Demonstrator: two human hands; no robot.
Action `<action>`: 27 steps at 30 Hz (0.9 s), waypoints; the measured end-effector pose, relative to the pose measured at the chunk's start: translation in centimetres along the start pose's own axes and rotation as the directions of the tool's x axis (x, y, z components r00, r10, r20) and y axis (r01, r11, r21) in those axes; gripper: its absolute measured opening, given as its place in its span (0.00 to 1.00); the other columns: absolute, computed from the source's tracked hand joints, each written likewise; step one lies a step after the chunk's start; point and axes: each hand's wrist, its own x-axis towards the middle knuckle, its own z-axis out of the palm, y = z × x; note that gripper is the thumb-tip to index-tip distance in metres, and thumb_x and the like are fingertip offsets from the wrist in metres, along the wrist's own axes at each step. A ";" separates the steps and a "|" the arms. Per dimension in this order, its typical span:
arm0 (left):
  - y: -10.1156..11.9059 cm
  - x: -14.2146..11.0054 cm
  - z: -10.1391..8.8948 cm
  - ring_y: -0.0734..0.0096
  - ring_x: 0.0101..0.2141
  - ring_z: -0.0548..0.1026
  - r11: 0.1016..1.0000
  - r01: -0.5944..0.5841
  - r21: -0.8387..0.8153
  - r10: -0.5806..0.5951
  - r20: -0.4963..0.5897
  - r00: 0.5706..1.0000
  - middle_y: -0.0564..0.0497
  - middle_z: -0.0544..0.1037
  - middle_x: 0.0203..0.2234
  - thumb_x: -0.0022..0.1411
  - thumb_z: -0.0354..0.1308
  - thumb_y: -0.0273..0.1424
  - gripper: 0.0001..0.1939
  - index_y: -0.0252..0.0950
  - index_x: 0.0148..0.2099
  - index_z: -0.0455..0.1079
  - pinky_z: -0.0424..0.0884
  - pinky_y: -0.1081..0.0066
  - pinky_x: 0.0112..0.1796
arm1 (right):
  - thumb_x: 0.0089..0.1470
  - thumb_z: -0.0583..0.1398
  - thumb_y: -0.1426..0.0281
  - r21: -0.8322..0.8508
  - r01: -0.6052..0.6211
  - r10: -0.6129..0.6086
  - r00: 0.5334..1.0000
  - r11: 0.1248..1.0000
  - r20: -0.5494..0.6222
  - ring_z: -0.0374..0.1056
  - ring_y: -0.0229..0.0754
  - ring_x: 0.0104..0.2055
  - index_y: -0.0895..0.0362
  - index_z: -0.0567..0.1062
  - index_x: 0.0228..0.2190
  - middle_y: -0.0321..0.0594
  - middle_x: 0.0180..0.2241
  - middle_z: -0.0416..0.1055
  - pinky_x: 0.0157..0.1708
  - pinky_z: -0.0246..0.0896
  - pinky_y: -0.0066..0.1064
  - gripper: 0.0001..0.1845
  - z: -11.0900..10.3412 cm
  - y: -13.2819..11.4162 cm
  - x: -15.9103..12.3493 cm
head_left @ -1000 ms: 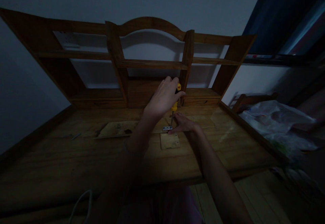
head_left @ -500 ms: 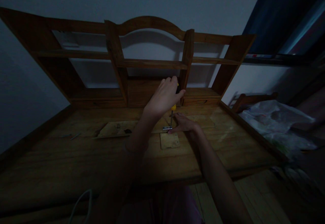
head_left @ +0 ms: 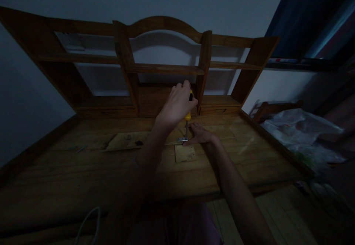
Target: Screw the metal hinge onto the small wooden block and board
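Observation:
My left hand (head_left: 179,102) is wrapped around the yellow and black handle of a screwdriver (head_left: 188,116). The screwdriver stands nearly upright, its shaft running down to a small silver metal bracket (head_left: 182,139). That bracket rests at the near edge of a long wooden board (head_left: 126,141) lying on the desk. My right hand (head_left: 201,134) spans the board just right of the bracket, thumb at the near edge and fingers at the far side, holding it down. A small square wooden piece (head_left: 185,154) lies in front of the bracket. The screwdriver's tip is too small to make out.
A wooden shelf unit (head_left: 166,69) rises along the back of the desk (head_left: 111,174). Small thin items (head_left: 81,148) lie at the left. A white cable (head_left: 97,219) hangs at the front left. Right of the desk are a chair (head_left: 273,108) and a plastic bag (head_left: 299,126).
My left hand and the screwdriver's handle have shifted slightly left, so the shaft stands more upright. My right hand, the bracket and the board stay in place.

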 end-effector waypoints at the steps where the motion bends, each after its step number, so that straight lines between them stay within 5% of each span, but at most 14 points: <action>1: 0.0 0.0 0.0 0.58 0.48 0.71 1.000 0.014 -0.004 -0.014 0.002 1.000 0.42 0.73 0.44 0.64 0.55 0.28 0.13 0.32 0.51 0.65 0.66 0.59 0.53 | 0.31 0.70 0.39 0.005 0.000 0.000 1.000 1.000 -0.001 0.57 0.60 0.62 0.57 0.66 0.57 0.53 0.57 0.62 0.62 0.53 0.48 0.57 0.0 0.0 0.0; 14: -0.5 0.3 0.1 0.56 0.47 0.72 0.999 0.036 0.000 -0.036 0.058 0.998 0.40 0.72 0.43 0.64 0.56 0.34 0.11 0.31 0.45 0.69 0.69 0.61 0.51 | 0.31 0.72 0.42 0.018 0.005 -0.005 1.000 1.000 -0.012 0.57 0.60 0.62 0.56 0.67 0.57 0.52 0.57 0.63 0.62 0.53 0.49 0.55 0.0 -0.1 0.0; 27: 0.1 0.1 -0.3 0.53 0.50 0.68 0.997 -0.076 0.032 0.074 0.075 0.994 0.42 0.75 0.44 0.64 0.48 0.24 0.15 0.32 0.50 0.69 0.64 0.55 0.54 | 0.32 0.71 0.42 -0.005 0.003 -0.003 1.000 1.000 -0.008 0.59 0.60 0.60 0.57 0.68 0.56 0.53 0.56 0.64 0.60 0.55 0.49 0.54 -0.1 -0.4 0.0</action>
